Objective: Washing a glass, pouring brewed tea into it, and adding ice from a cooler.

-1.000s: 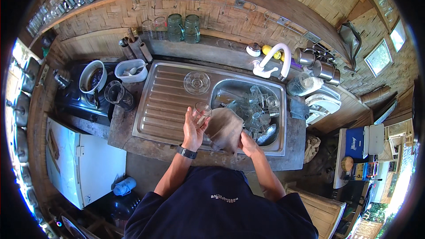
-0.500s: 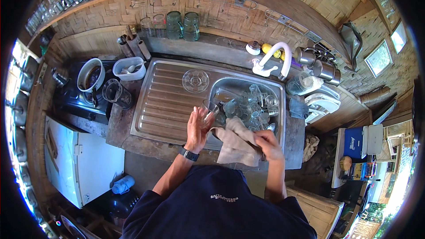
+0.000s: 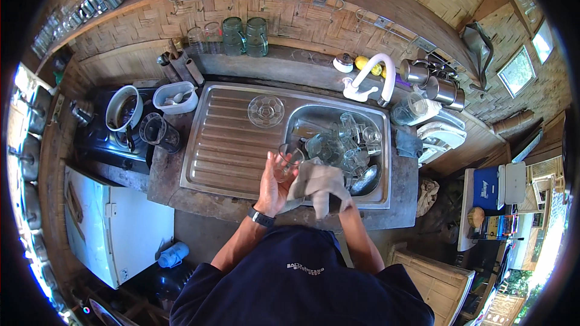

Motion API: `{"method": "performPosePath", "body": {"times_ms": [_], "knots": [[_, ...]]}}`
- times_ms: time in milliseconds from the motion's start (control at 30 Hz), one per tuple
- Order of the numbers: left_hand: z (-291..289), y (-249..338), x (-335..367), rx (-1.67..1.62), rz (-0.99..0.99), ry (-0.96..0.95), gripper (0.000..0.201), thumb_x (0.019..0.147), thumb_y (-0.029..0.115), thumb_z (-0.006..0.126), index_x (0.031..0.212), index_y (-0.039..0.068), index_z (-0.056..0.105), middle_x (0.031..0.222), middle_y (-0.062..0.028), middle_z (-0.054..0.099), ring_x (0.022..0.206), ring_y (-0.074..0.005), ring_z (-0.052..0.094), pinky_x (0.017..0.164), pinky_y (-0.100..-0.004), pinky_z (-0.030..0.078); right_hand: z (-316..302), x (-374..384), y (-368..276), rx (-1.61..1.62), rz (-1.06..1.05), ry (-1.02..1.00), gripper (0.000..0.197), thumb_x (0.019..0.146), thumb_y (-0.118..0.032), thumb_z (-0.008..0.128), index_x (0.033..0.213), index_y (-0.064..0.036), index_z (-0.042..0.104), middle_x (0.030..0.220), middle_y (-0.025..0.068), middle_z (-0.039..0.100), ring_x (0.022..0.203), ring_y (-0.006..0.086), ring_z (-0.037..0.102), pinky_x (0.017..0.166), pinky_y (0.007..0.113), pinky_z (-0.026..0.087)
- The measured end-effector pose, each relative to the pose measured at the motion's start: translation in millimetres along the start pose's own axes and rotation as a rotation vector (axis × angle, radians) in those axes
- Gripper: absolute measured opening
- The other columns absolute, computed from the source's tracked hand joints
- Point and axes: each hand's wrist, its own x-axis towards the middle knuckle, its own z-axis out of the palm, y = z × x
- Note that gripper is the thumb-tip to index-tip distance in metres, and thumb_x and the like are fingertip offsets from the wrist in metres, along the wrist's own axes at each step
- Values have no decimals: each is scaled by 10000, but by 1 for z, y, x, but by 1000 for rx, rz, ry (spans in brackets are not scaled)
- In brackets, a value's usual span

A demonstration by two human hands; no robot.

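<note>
A clear drinking glass (image 3: 290,153) is in my left hand (image 3: 274,186), held above the front edge of the sink with the fingers curved round it. Wrapped in a beige cloth (image 3: 318,182), my right hand (image 3: 347,206) is mostly hidden and holds the cloth against the glass's lower side. Behind them the steel basin (image 3: 382,136) holds several clear glasses (image 3: 353,160) and a metal spoon-like piece at its near right. A patterned clear glass dish (image 3: 266,111) lies on the ribbed drainboard (image 3: 217,139).
A white tap (image 3: 386,72) arches over the basin's back. Green glass mugs (image 3: 256,37) stand on the ledge behind. To the left are a plastic tub with utensils (image 3: 175,98), a dark pitcher (image 3: 161,133) and a pot (image 3: 124,108) on the stove. Metal mugs (image 3: 441,90) hang at right.
My right hand has swung inward to the left, bringing the bunched cloth up against the glass. The cloth no longer hangs down at the right. My left hand has barely moved.
</note>
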Motion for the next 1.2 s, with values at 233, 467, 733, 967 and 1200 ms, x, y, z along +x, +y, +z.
{"method": "performPosePath", "body": {"times_ms": [233,467,733,967,1200], "knots": [[-19,10,20,41,-7,4,472,942,540,577,1128,107,545,1163,-59,595,1022,-224,624,840,-323,544,68,-12,-115,88,172,-393,642,759,-459,812,1139,19,611,875,-17,595,784,92,570,713,227,434],[-33,-11,21,29,-69,27,483,929,539,596,1134,103,550,1149,-54,570,1056,-230,599,894,-316,541,73,-2,-109,-1119,262,284,266,795,-237,777,990,-88,675,881,126,674,756,205,647,627,350,475],[-32,-12,23,47,-75,72,450,933,512,608,1116,102,578,1151,-49,587,1061,-221,586,897,-301,533,62,-40,-60,-1076,-78,945,249,863,-233,707,977,-24,637,804,134,666,714,305,658,681,396,497],[-43,-18,30,74,-94,50,727,889,538,659,1346,28,414,1259,-91,537,1087,-231,584,941,-347,512,80,-74,-35,-453,660,694,388,960,-401,605,921,-16,630,783,112,683,686,207,685,576,309,543],[-33,-18,27,-24,-82,-13,514,916,460,655,1227,76,513,1201,-56,552,1167,-258,564,1007,-343,491,58,-85,18,453,394,779,78,924,-142,674,949,-106,608,923,56,663,895,230,688,772,406,592]]}}
